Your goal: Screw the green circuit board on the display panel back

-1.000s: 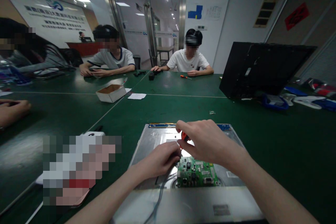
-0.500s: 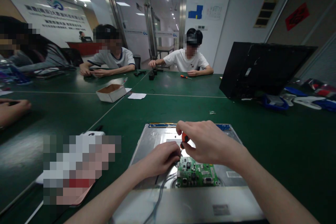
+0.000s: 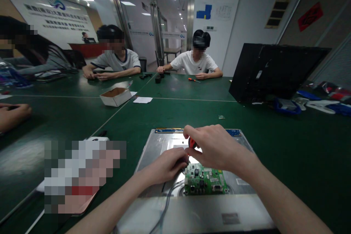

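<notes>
Silvery metal flat panel [image 3: 192, 212] lies on the green desk [image 3: 287, 153] in the head view, a green rectangular circuit board [image 3: 207, 181] uncovered on top of it. The right hand's [image 3: 219, 146] fingers pinch an orange-and-black tool handle [image 3: 192, 143] near the board's far left corner; the left hand [image 3: 168, 162] curls close beside, its fingertips hidden, so their grip cannot be told. Grey cables [image 3: 166, 204] trail nearby. What is fastened or left loose does not show.

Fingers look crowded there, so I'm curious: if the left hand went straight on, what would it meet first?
Probably the orange screwdriver held by the right hand, close to the left hand; depth there is unclear, so the right hand's fingers might come first.
</notes>
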Demonstrator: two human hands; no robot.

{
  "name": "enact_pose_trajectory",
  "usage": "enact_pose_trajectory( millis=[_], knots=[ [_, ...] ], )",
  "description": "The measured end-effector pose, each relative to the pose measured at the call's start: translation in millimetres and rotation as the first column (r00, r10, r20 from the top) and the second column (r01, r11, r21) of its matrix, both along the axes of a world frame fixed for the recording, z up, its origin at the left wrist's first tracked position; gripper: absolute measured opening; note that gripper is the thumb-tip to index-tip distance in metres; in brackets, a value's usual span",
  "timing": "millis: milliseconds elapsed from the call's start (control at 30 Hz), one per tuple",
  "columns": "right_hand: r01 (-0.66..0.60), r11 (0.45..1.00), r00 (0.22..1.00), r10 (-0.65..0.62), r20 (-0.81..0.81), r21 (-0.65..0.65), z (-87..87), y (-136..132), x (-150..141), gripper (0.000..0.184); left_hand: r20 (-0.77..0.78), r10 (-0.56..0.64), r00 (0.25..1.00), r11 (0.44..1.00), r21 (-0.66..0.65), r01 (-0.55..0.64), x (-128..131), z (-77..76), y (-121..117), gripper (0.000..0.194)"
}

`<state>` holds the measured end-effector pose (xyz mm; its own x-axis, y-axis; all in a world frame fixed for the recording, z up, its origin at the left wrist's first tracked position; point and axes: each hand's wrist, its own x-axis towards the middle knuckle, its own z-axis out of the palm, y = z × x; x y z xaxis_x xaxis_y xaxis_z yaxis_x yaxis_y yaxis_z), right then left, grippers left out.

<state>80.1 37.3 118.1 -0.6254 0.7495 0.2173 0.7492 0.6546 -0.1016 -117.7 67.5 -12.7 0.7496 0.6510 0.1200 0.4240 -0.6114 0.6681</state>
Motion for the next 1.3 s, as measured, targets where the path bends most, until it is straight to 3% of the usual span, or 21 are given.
enact_pose_trajectory(
  millis=[233, 533, 1067, 1300],
  knots=[
    [0.059, 0.998, 0.998, -0.058, -0.011, 0.033, -4.5, 3, -1, 0.014, 0.007, -0.030, 1.000, 0.998, 0.053, 0.030, 0, 8.0, -1, 0.011],
    [-0.002, 0.999, 0.999, 0.000, -0.051, -0.054, -1.0, 3, 1, 0.014, -0.001, -0.024, 1.000, 1.000, 0.002, 0.024, -2, 7.4, -1, 0.011],
    [-0.011, 1.000, 0.999, 0.010, -0.033, -0.022, -0.2, 3, 0, 0.013, 0.023, -0.026, 0.999, 1.000, -0.003, 0.026, 0, 8.9, -1, 0.010],
    [0.000, 1.000, 0.998, -0.001, -0.066, -0.009, 7.4, 3, 8, 0.018, 0.002, 0.002, 1.000, 1.000, -0.004, -0.002, 1, 17.0, -5, 0.010]
  ],
)
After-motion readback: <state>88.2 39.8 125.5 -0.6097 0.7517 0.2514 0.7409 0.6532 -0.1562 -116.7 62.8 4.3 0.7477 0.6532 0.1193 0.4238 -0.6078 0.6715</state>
